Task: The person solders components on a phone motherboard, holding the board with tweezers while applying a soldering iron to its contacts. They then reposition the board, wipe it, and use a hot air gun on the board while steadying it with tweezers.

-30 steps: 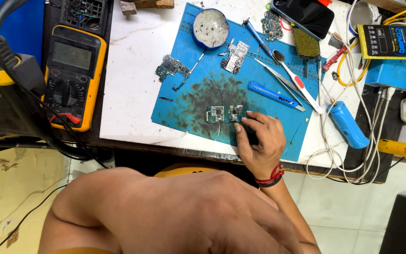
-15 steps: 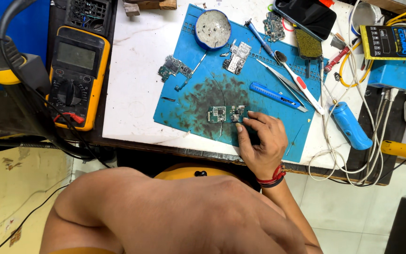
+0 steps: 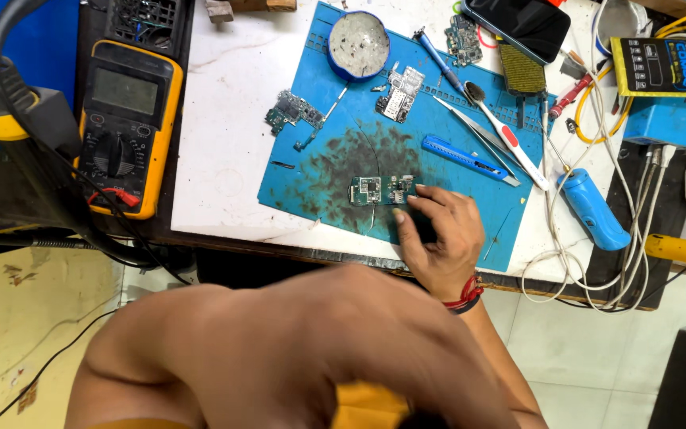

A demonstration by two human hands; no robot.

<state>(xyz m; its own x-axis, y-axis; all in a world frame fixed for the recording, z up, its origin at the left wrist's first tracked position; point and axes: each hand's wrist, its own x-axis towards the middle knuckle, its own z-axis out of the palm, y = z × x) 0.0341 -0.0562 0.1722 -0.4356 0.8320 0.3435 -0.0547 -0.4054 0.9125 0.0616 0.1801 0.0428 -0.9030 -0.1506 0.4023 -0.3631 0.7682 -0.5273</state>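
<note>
One hand (image 3: 438, 238) is in view, wrist with a red band at the near edge; which hand it is cannot be told for sure, but it is taken as the right from its side of the body. The left hand is not seen. The fingers (image 3: 418, 202) are curled down beside a small green circuit board (image 3: 381, 190), with the thumb tip at its right end. Whether the grip is closed on the board or on something under the palm cannot be told; something dark is hidden there.

The circuit board lies flat on the scorched dark patch of the blue mat (image 3: 303, 183), near the front edge of the white surface (image 3: 224, 87). A thin wire appears to trail from it toward the edge.

Handling judgement: the board is expected to be very light, stiff, thin and fragile, with small parts on the upper face. It is best taken by the bare long edges, between thumb and fingertip, and not pressed on the face. The mat is probably grippy, so sliding is unlikely.

Nearby on the mat: a blue utility knife (image 3: 462, 155), tweezers (image 3: 474, 131), a round tin (image 3: 359, 45), further loose boards (image 3: 291, 113). A yellow multimeter (image 3: 125, 127) sits well apart on the left; a blue handle-shaped tool (image 3: 593, 209) lies to the right among white cables.
</note>
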